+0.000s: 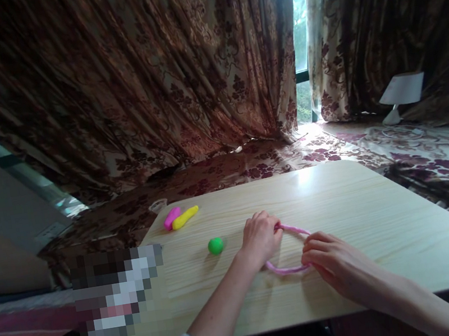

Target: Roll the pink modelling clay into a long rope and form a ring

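A long pink strand of what looks like modelling clay [288,270] runs in a loop between my two hands, just above or on the table [339,195]. My left hand [261,236] is closed on the strand at the loop's left side, its fingertips at the upper stretch. At the right side, my right hand [328,256] pinches the strand between thumb and fingers. Left of my left hand sits a green clay ball [215,246]. Farther back on the left lie a yellow clay piece [185,218] and a magenta clay piece [172,218], side by side and touching.
A blurred-out patch [121,298] covers something at the table's left edge. Beyond the table is a ledge with flowered cloth [259,171], and long patterned curtains [192,71] hang behind it. A white lamp [402,90] stands at the far right.
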The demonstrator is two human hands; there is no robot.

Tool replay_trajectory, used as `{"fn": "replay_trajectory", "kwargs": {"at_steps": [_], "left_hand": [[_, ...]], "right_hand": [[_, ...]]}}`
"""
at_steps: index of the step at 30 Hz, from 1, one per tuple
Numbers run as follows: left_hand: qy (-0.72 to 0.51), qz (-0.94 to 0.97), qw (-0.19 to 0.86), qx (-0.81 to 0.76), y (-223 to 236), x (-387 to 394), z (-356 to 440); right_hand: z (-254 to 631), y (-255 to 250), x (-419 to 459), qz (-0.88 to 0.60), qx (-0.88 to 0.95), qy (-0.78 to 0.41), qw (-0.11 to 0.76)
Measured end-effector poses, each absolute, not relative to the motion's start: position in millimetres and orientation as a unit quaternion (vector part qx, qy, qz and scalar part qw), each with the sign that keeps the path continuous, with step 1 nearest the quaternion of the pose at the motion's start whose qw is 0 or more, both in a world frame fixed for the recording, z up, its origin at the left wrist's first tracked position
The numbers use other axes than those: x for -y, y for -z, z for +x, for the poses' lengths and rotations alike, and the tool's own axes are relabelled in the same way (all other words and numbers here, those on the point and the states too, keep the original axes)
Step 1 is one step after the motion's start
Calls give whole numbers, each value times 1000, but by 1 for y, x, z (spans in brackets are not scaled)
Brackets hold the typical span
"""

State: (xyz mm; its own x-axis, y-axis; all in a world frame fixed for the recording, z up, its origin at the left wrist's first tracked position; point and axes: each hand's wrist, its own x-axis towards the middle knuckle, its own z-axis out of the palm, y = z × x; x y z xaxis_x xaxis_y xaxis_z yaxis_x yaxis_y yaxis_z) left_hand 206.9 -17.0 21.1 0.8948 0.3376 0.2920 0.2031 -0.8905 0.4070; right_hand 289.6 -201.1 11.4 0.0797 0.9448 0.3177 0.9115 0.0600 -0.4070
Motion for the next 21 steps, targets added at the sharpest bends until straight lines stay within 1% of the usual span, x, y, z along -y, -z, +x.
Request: {"fn": "replay_trajectory", "kwargs": {"at_steps": [4, 7, 12, 13, 14, 15, 16, 18, 21], "left_hand": [[-197, 929, 259, -174, -12, 6, 213], [-216, 895, 331, -204, -16, -4, 208], [-285, 815, 437, -250, -36, 11, 161], [-295, 786, 480, -255, -39, 21, 147], [-317, 676, 612, -261, -40, 33, 135], [-316, 555, 723, -264, -40, 45, 125], [-293, 448, 800, -272, -39, 57, 117], [-236, 291, 888, -267, -35, 76, 111], [-200, 161, 944, -209, -31, 86, 119]], "right_hand": [[290, -12, 207, -692, 672, -35, 261], [288, -16, 207, -689, 674, -44, 264], [287, -24, 197, -707, 608, -28, 360], [285, -26, 194, -709, 593, -28, 380], [283, -29, 190, -709, 581, -28, 399], [279, -31, 187, -705, 573, -30, 416], [273, -34, 183, -699, 570, -32, 430], [260, -41, 178, -685, 576, -36, 445], [239, -50, 179, -667, 610, -41, 427]]}}
